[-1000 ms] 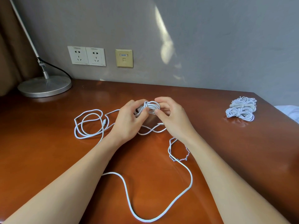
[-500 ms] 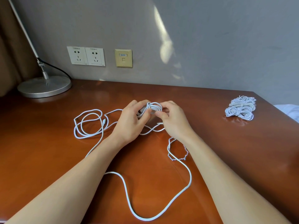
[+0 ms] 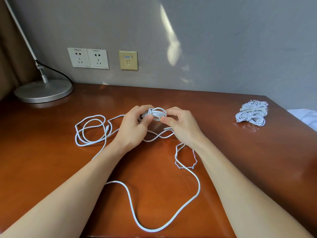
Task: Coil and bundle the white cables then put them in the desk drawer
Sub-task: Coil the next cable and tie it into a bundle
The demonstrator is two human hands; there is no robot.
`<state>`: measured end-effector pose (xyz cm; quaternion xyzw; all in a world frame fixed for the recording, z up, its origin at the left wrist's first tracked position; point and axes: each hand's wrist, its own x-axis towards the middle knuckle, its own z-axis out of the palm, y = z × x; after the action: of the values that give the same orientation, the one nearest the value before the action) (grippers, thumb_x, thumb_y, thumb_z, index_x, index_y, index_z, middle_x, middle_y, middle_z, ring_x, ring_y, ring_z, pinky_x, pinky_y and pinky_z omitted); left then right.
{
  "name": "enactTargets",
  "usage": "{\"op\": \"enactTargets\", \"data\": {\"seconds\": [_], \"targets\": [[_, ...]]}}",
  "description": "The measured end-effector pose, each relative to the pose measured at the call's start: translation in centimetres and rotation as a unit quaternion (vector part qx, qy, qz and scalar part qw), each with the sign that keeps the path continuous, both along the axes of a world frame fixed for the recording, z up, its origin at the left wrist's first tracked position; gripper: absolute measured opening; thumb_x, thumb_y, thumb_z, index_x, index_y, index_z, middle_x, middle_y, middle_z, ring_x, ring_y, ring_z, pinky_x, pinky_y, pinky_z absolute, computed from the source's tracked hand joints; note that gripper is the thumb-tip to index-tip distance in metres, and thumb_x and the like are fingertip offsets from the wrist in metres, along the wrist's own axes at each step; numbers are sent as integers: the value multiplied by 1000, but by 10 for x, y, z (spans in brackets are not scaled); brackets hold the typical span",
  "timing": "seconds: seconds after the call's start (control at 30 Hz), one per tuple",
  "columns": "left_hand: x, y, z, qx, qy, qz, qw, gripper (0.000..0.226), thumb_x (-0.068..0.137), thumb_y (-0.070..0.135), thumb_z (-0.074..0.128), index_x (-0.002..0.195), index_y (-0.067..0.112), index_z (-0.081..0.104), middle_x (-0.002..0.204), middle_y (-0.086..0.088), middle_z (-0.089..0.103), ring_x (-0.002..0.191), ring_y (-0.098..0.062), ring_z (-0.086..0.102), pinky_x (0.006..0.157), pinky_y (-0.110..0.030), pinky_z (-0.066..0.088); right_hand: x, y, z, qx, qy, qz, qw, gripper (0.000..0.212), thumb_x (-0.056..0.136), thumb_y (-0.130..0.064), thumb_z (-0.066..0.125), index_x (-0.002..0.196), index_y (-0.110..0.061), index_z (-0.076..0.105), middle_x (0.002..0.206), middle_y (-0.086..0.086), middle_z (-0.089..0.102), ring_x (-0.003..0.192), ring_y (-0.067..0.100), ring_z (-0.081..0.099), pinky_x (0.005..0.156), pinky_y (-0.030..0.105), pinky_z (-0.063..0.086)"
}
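Both hands are meeting over the middle of the frame, just above the reddish-brown desk point(image 3: 51, 169). The left hand point(image 3: 132, 129) is gripping the left end of a small coil point(image 3: 157, 114) of white cable, its thumb pressing on the front and its fingers curling round the back. The right hand point(image 3: 183, 127) is pinching the right end of that coil between thumb and bent forefinger, the other fingers curling into the palm.

The coil is sitting tightly wound between the two hands, raised a little off the wood. Below it, the loose cable point(image 3: 199, 188) is trailing down the desk in one wide loop toward the bottom edge of the frame, passing under both forearms. More white loops point(image 3: 76, 134) are lying flat at centre left, beside the left wrist; whether they are belonging to the same cable cannot be told. A thin braided string point(image 3: 194, 158) in pink and blue is lying near the right wrist, crossing the cable.

At the right of the frame, well apart from the hands, a pile of bundled cables point(image 3: 252, 113) is resting near the desk's far corner. A round metal lamp base point(image 3: 43, 91) is standing at upper left, and two white sockets point(image 3: 88, 57) and a beige port plate point(image 3: 128, 60) are sitting on the grey wall behind
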<state>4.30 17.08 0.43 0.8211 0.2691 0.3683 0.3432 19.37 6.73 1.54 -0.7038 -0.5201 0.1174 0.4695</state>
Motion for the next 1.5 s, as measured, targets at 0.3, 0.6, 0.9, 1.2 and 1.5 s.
{"op": "enactTargets", "data": {"seconds": [0.3,0.6,0.9,1.2,1.5], "targets": [[0,3,-3,-48,-1,-17,999,28,107,23,52,131,29,66,124,9,63,115,-11,58,100,-31,49,4,-1,-2,11,-12,2,1000,18,101,-17,64,113,-20,77,109,-11,68,103,7,63,86,18,47],[-2,2,-3,-62,7,-56,996,33,107,19,52,112,50,63,115,6,62,109,-10,58,87,-21,42,5,-1,-3,-2,-33,7,999,19,104,-17,59,105,-31,72,109,-15,65,101,1,61,78,4,42],[-4,6,-3,-63,17,-74,995,31,106,19,55,128,38,67,119,6,65,112,-11,60,92,-23,46,0,0,-5,57,14,0,998,18,102,-13,62,109,-25,73,109,-10,69,89,-1,69,75,9,52],[-4,2,-4,-16,28,-66,997,37,106,34,55,143,30,59,137,13,63,125,-2,55,101,-17,40,2,-1,-2,82,58,-23,995,23,100,-14,66,121,-21,68,109,-12,73,100,-1,70,85,17,58],[-2,1,-2,11,13,-30,999,38,105,33,57,141,24,59,128,16,64,109,4,58,81,1,39,-3,-2,-1,83,96,14,992,36,92,-14,77,123,-20,61,112,-8,71,102,4,71,88,23,59]]}}
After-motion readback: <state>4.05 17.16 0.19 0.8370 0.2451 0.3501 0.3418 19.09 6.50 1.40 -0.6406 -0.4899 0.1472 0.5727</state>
